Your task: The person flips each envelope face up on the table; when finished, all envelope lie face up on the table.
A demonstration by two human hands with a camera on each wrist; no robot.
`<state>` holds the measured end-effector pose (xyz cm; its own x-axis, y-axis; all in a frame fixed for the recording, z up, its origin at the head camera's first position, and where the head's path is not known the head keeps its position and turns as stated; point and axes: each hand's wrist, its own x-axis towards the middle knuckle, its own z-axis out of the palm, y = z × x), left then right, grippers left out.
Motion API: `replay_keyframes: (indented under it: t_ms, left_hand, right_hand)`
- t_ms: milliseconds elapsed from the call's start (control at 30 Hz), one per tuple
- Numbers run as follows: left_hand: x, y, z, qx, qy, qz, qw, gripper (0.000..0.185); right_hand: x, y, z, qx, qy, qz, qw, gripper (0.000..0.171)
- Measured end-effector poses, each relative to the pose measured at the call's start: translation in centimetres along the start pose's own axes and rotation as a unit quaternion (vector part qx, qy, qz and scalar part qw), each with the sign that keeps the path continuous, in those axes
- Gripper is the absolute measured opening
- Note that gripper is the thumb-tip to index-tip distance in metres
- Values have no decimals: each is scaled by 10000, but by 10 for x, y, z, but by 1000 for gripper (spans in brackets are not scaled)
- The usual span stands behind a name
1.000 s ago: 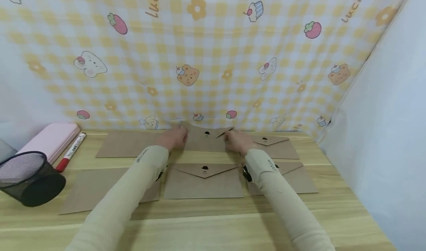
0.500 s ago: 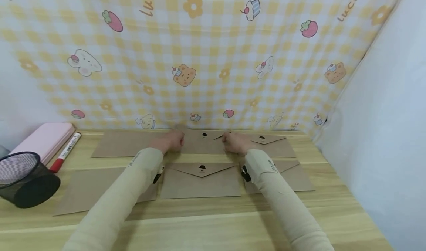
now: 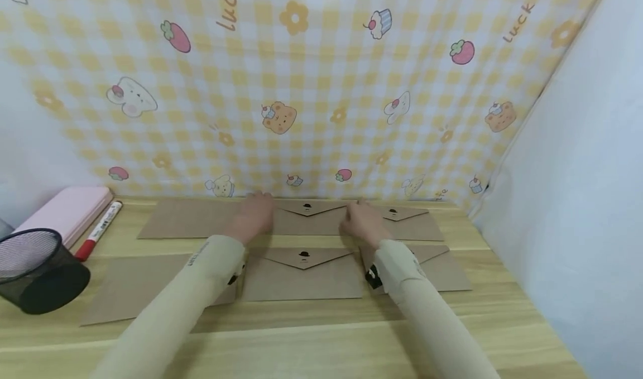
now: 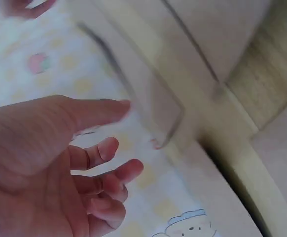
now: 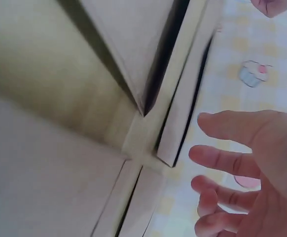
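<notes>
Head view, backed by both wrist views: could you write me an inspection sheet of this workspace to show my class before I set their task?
Surface: light wood-grain table.
Job's things: six brown envelopes in two rows of three; four show pointed flaps, while the two leftmost show none where visible.
Clutter: pink case, red-capped marker and black mesh pen cup, all at the left.
Grips: left grip over the back-left and back-middle envelopes, right grip over the back-middle and back-right; both bare hands, holding nothing; contact unclear.
Cables: nothing seen.
Surroundings: yellow-and-white checked cloth with cartoon prints behind; white sheeting at the sides.
</notes>
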<state>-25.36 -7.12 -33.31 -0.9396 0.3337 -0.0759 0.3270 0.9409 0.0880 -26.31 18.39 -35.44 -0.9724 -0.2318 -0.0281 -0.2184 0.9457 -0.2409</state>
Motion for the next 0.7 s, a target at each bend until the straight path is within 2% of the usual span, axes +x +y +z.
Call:
replay_keyframes:
  t_ms: [100,167,267,433,567,700]
  left_hand:
    - [-22,-10,-9,-1049,-65,-87,9944,26]
    - [-40,-19,-11,-1367,-88,33,9906,28]
    - [-70,-34,-7,-1515,33,188,9883,37]
    - [-114,-60,9,-1582,473,303,9858,51]
    - [-133,-77,21,-1534,733,394,9847,63]
    - [-142,-88,24,-1598,725,495,9832,70]
  right_hand:
    - [-11,2,0,351,237,-322,9986,13]
    - [-18,0,0,483,407,-518,9967,12]
    - [-29,-7,1,673,556,-690,9938,10]
    - [-42,-30,1,893,643,-985,9890,8]
    - [-47,-58,-4,1101,527,-1463,9817,14]
    - [-50,-91,-7,1333,88,-2019,9703,20]
